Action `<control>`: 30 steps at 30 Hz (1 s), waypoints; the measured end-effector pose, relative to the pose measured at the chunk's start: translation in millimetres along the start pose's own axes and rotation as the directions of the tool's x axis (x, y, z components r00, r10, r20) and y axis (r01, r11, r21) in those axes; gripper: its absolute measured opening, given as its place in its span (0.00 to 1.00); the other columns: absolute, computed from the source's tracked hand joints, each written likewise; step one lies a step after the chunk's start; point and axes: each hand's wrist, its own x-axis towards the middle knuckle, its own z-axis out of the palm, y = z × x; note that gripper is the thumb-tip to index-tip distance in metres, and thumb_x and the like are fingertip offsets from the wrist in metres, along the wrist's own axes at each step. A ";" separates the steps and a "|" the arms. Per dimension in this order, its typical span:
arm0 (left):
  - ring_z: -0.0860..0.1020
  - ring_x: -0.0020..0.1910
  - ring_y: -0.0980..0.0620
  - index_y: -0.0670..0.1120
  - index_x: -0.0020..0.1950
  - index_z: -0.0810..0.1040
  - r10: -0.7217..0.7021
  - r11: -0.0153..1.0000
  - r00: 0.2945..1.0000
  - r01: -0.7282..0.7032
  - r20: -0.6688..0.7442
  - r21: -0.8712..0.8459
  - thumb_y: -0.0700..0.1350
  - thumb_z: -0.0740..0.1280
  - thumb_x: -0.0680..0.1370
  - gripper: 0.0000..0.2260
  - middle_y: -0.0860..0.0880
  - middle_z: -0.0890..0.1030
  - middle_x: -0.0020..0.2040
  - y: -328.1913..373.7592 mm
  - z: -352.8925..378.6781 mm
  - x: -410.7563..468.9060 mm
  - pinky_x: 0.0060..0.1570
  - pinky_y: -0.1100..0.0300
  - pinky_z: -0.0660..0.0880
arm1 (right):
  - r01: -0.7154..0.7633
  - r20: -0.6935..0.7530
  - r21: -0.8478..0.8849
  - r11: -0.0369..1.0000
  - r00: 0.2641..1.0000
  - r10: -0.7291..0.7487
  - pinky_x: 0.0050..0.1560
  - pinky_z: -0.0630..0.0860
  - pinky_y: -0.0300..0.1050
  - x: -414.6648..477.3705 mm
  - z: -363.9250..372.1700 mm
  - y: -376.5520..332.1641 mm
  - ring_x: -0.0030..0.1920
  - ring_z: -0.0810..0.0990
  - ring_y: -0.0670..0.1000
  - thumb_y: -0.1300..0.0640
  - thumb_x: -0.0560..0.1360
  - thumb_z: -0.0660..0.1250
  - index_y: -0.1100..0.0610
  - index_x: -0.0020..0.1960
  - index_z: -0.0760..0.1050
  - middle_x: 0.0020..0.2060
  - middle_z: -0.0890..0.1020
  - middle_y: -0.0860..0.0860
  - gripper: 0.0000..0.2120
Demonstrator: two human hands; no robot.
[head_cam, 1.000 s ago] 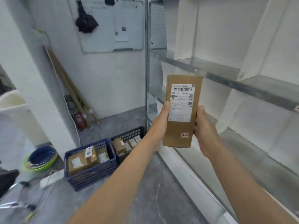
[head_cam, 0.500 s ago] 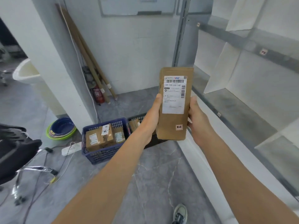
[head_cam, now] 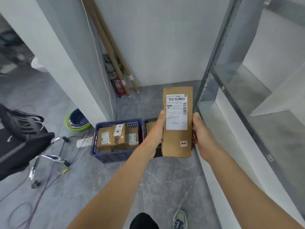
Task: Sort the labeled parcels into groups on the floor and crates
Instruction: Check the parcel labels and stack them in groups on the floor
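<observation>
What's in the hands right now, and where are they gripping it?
A tall labeled cardboard parcel, gripped by its long edges: left hand on the left edge, right hand on the right.

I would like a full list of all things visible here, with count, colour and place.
held parcel: 1, brown, white label, between both hands
blue crate: 1, blue, floor centre
parcels: at least 3, brown, inside the blue crate
black crate: 1, black, right of it, mostly hidden
basins: at least 2, blue in green, floor left of the crates
fire extinguisher: 1, red, wall corner
poles: about 3, brown, leaning in that corner
power strip: 1, white, floor beside the blue crate
shelf rack: 1, grey metal, right side
shoe: 1, grey, bottom edge
left hand: 1, grips the parcel's left side
right hand: 1, grips its right side
</observation>
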 end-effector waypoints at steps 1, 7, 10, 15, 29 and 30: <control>0.77 0.40 0.76 0.66 0.62 0.73 -0.019 1.000 1.000 0.019 -0.009 -0.008 0.66 0.46 0.84 0.18 0.69 0.78 0.48 0.5 0.3 11.0 0.42 0.67 0.70 | -0.019 0.003 -0.015 1.000 1.000 0.019 0.70 0.72 0.57 14.9 -1.2 0.4 0.67 0.77 0.50 0.21 0.74 0.54 0.40 0.73 0.73 0.68 0.79 0.45 0.36; 0.77 0.44 0.73 0.64 0.66 0.74 -0.123 0.992 0.992 0.123 -0.003 -0.034 0.66 0.47 0.84 0.20 0.65 0.80 0.53 -4.0 -10.7 96.8 0.44 0.69 0.71 | -0.092 0.019 -0.014 0.996 0.996 0.092 0.74 0.68 0.64 115.7 -2.5 12.0 0.69 0.77 0.51 0.10 0.50 0.59 0.37 0.71 0.76 0.67 0.81 0.43 0.56; 0.77 0.56 0.60 0.61 0.70 0.74 -0.211 0.976 0.978 0.210 -0.003 -0.054 0.69 0.48 0.82 0.25 0.57 0.80 0.66 -14.1 -24.1 153.5 0.62 0.58 0.70 | -0.132 0.009 -0.025 0.991 0.991 0.132 0.76 0.66 0.66 167.5 8.2 14.8 0.70 0.76 0.51 0.10 0.51 0.59 0.37 0.71 0.75 0.68 0.81 0.43 0.55; 0.74 0.59 0.58 0.65 0.67 0.69 -0.314 0.941 0.949 0.316 0.042 -0.118 0.67 0.49 0.84 0.17 0.58 0.76 0.61 -32.1 -53.7 250.7 0.67 0.53 0.67 | -0.255 -0.056 -0.053 0.965 0.966 0.252 0.75 0.67 0.65 253.2 34.9 13.7 0.71 0.75 0.54 0.17 0.62 0.57 0.41 0.74 0.73 0.70 0.79 0.46 0.47; 0.70 0.67 0.54 0.58 0.80 0.63 -0.561 0.811 0.823 0.568 0.088 -0.139 0.66 0.51 0.84 0.26 0.50 0.70 0.78 -143.3 -92.9 466.7 0.68 0.51 0.66 | -0.489 -0.176 -0.004 0.872 0.859 0.481 0.47 0.75 0.45 469.1 66.2 101.1 0.59 0.81 0.46 0.34 0.83 0.57 0.46 0.68 0.78 0.59 0.84 0.43 0.23; 0.71 0.70 0.51 0.58 0.80 0.62 -0.589 0.792 0.804 0.595 0.082 -0.139 0.67 0.52 0.83 0.28 0.50 0.70 0.78 -156.5 -91.2 480.8 0.71 0.49 0.66 | -0.503 -0.174 -0.018 0.864 0.852 0.493 0.48 0.76 0.46 484.0 64.1 111.6 0.59 0.82 0.47 0.34 0.83 0.58 0.46 0.68 0.78 0.59 0.85 0.43 0.23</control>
